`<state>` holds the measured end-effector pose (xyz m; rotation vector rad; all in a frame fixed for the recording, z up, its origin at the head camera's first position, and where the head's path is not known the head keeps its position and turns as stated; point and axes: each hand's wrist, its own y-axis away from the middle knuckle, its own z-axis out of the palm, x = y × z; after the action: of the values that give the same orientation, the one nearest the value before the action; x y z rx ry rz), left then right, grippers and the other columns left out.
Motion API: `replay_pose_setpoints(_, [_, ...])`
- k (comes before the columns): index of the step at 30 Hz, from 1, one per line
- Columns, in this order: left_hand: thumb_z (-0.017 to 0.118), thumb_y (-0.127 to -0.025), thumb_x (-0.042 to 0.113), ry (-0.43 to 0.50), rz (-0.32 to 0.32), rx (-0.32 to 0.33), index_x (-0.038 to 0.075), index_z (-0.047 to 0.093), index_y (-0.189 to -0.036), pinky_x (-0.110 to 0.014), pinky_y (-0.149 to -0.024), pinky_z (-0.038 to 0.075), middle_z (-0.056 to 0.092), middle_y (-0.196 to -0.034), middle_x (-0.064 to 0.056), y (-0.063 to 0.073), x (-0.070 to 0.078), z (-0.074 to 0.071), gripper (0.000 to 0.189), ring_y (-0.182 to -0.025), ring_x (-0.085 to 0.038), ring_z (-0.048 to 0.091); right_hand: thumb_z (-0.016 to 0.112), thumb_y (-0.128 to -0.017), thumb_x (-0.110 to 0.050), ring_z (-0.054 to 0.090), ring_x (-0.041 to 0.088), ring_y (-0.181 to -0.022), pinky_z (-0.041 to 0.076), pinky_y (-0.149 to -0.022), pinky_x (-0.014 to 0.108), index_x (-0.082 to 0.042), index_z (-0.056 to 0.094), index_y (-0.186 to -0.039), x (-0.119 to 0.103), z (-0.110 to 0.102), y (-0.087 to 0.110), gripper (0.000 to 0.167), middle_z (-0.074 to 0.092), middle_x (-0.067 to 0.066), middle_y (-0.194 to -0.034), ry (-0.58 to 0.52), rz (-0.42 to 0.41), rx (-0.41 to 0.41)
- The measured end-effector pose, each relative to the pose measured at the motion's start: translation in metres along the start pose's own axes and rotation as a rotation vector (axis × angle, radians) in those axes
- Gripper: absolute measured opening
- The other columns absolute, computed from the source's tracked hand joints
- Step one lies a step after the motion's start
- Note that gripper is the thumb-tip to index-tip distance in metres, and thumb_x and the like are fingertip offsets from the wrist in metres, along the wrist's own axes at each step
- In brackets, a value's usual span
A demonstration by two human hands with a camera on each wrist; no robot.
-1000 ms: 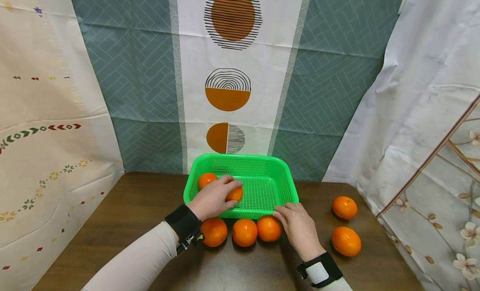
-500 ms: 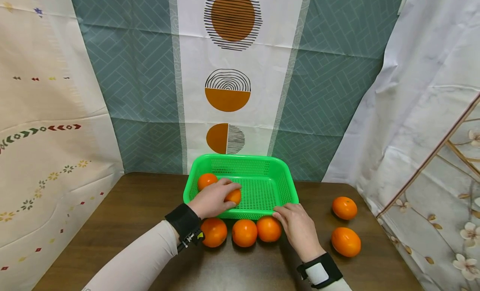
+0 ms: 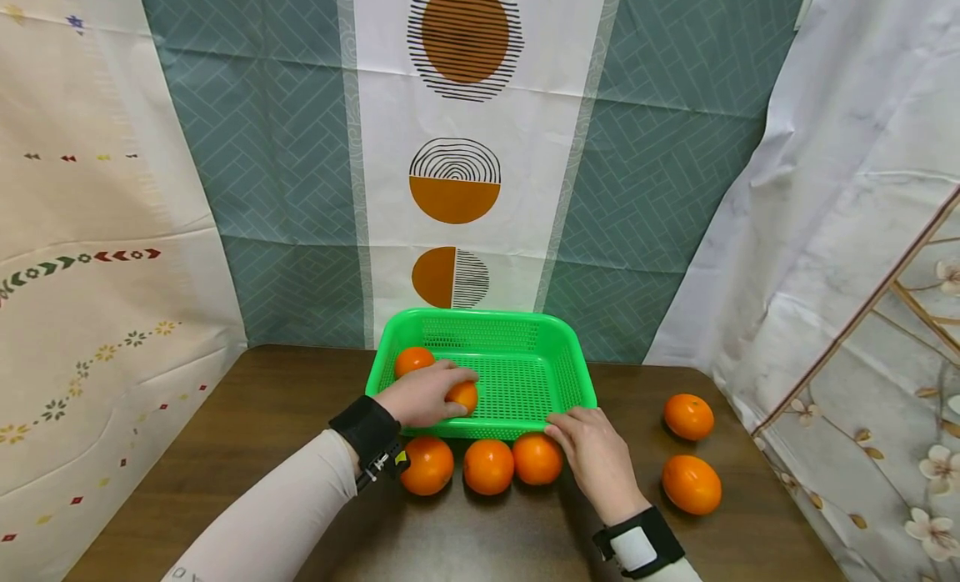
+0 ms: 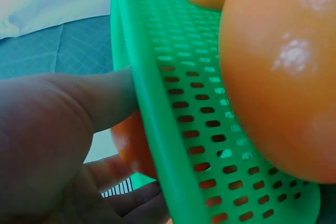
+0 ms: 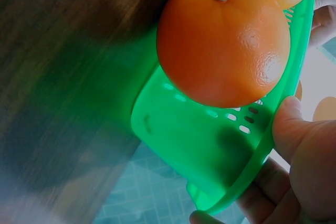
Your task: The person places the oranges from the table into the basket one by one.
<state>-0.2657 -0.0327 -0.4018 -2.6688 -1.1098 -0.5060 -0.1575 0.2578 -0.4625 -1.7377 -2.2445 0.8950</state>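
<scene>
A green perforated plastic basket stands on the table. My left hand reaches over its front wall and grips an orange low inside, near the front. Behind that hand, a second orange lies in the basket's left part. The left wrist view has the thumb by the rim, with the held orange partly hidden behind the wall. My right hand holds the basket's front right corner; in the right wrist view its thumb and fingers lie on opposite sides of the rim.
Three oranges line the basket's front: the left one, the middle one and the right one. Two more, a far orange and a near orange, sit at the right. Patterned cloths hang around the wooden table.
My left hand has shifted slightly left and toward me inside the basket, the orange moving with it. The right hand stays on the rim.
</scene>
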Motion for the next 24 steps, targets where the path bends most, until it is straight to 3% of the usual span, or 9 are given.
replay_pose_setpoints(10, [0.078,-0.105,0.022,-0.004,0.004,-0.048,0.011,0.067,-0.148,-0.046,-0.101,0.054,0.067,-0.136,-0.012,-0.0064,-0.0077,0.0,0.047,-0.114,-0.026,0.063,0.085,-0.098,-0.019,0.067,0.023,-0.103,0.062,-0.088,0.048,-0.016,0.085,-0.109,-0.0006,-0.0002,0.0003,0.011,0.075,-0.002,-0.103,-0.001,0.0,0.008])
replay_pose_setpoints(24, [0.08,-0.104,0.023,-0.023,0.02,-0.053,0.009,0.068,-0.147,-0.047,-0.103,0.054,0.07,-0.135,-0.01,-0.0098,-0.0097,-0.0002,0.047,-0.115,-0.027,0.062,0.084,-0.099,-0.019,0.068,0.023,-0.103,0.062,-0.09,0.049,-0.016,0.085,-0.11,-0.0009,-0.0009,0.0004,0.011,0.075,-0.003,-0.103,-0.001,-0.002,0.012])
